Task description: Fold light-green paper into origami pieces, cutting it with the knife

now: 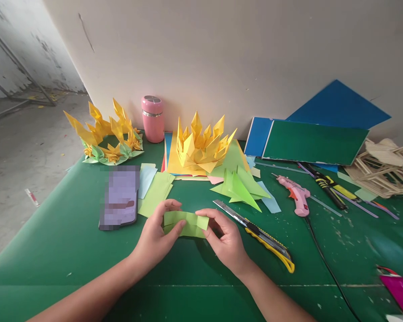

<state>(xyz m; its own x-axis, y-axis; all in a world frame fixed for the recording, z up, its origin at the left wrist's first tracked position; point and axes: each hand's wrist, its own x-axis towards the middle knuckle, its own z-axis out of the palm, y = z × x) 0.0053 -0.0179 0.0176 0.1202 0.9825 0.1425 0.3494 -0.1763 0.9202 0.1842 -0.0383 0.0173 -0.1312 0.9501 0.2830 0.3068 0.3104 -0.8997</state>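
Both my hands hold a small creased piece of light green paper (188, 219) just above the table. My left hand (163, 230) pinches its left end, thumb across the front. At the right end, my right hand (223, 235) grips the paper between thumb and fingers. Beyond my left wrist lie several green paper rectangles (154, 192) and a phone (121, 197). A yellow-handled utility knife (255, 232) rests to the right of my right hand, blade pointing up and left. Folded green paper points (240, 188) sit behind the knife.
A yellow folded-paper crown (204, 147) stands on coloured sheets; another, yellow and green (110, 138), stands at the left. A pink flask (153, 120) is near the wall. Rightward lie a pink glue gun (295, 194) with its cord, green and blue boards (315, 141), and a stick frame (386, 167).
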